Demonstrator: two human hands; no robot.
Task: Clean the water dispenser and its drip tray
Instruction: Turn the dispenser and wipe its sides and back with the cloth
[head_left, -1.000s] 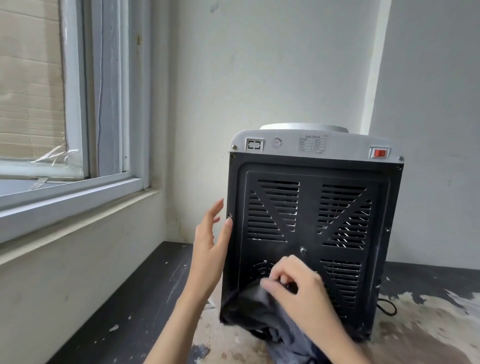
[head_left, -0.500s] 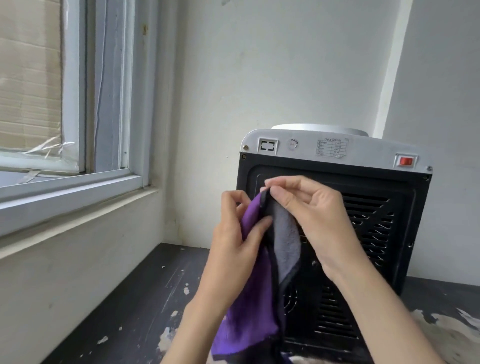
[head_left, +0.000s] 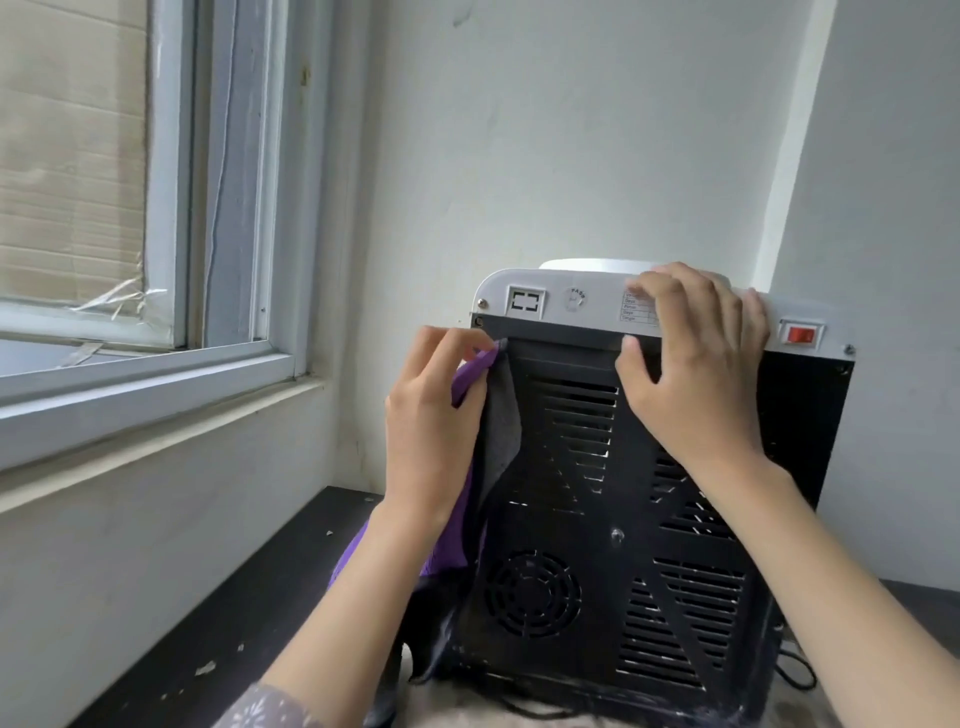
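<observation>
Head view: we are looking down at the back of a tabletop water dispenser (head_left: 649, 519), which is standing upright on a dark, paint-flecked bench (head_left: 244, 613) in the corner of a pale-walled room. Its rear panel is facing us, black and slotted with vents, with a round fan grille low on the left. A white band is running across the top, carrying a small label and a red switch (head_left: 801, 335) at the right end. We cannot see the drip tray; it is presumably on the far side, facing the wall.

Our left hand (head_left: 434, 421) is pinching the top edge of a purple and grey cloth (head_left: 501, 415) between thumb and fingers, holding it against the upper left corner of the black panel, with the rest of the cloth hanging down the panel's left edge towards the bench. Our right hand (head_left: 693, 364) is resting on the top edge of the dispenser, fingers curling over the white band and thumb lying on the black panel, seemingly steadying the unit.

The unwiped panel is lying to the right of and below the cloth, so the left hand is the nearer one for the wipe.

To the left, a window (head_left: 156, 208) with a pale frame is sitting above a deep sill.
</observation>
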